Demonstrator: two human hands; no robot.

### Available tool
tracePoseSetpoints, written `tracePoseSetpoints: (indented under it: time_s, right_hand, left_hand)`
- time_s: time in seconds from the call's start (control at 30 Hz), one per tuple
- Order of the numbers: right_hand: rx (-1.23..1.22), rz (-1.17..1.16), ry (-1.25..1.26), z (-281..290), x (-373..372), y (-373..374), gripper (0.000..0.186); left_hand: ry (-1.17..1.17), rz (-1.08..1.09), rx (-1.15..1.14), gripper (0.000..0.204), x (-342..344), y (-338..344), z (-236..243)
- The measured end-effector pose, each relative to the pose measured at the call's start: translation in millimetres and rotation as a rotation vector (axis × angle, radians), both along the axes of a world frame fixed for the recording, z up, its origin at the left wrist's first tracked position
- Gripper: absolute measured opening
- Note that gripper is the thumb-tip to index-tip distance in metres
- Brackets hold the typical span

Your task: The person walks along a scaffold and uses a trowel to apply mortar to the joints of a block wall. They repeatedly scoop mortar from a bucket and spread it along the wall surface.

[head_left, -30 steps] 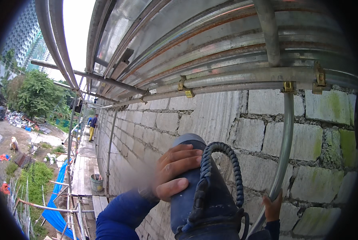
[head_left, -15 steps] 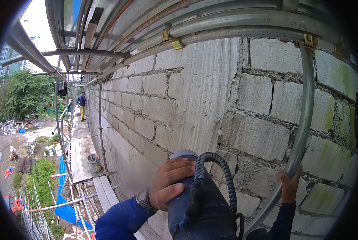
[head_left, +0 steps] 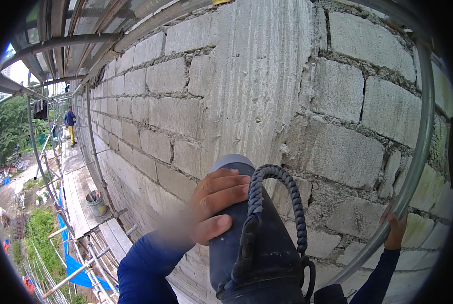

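Note:
My left hand (head_left: pixel 217 202) is wrapped over a dark navy cylindrical bottle (head_left: pixel 245 249) with a grey far end and a braided cord loop (head_left: pixel 301 213). The bottle lies in the lower middle of the view, in front of the block wall. At the right, my right hand (head_left: pixel 394 228) grips a curved-looking galvanised scaffold pole (head_left: pixel 420 126) that runs from the top down past the bottle.
A grey block wall (head_left: pixel 171 81) fills the middle and right. At left, a plank walkway (head_left: pixel 78 197) holds a bucket (head_left: pixel 96 205); farther along stands a person (head_left: pixel 71 124). Metal poles and roofing (head_left: pixel 59 40) are overhead; ground with greenery and blue tarpaulin (head_left: pixel 69 268) lies below.
The view has swung down and right, showing more wall and less roofing. The bottle sits slightly higher in view than half a second ago. Both hands keep their holds.

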State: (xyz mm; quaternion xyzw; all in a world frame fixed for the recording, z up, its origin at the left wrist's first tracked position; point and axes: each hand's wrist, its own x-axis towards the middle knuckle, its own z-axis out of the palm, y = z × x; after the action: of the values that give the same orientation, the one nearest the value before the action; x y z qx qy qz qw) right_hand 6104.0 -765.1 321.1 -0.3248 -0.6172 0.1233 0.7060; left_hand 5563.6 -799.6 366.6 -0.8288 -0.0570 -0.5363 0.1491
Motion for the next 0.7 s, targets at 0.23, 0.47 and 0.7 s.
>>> tracePoseSetpoints:
  time_s: [0.23,0.47,0.7]
  right_hand:
    - [0.029,-0.025,0.101,-5.7,0.5,1.1,0.067]
    - [0.037,0.063,0.125,-8.9,5.3,3.9,0.065]
    - [0.048,0.048,0.249,-10.5,4.4,3.2,0.076]
  left_hand:
    - [0.057,-0.004,0.206,0.048,-16.6,4.1,69.3]
    - [0.108,-0.031,0.36,0.049,-6.2,-13.5,120.7]
    - [0.151,-0.014,0.478,0.04,6.9,-40.3,148.1]
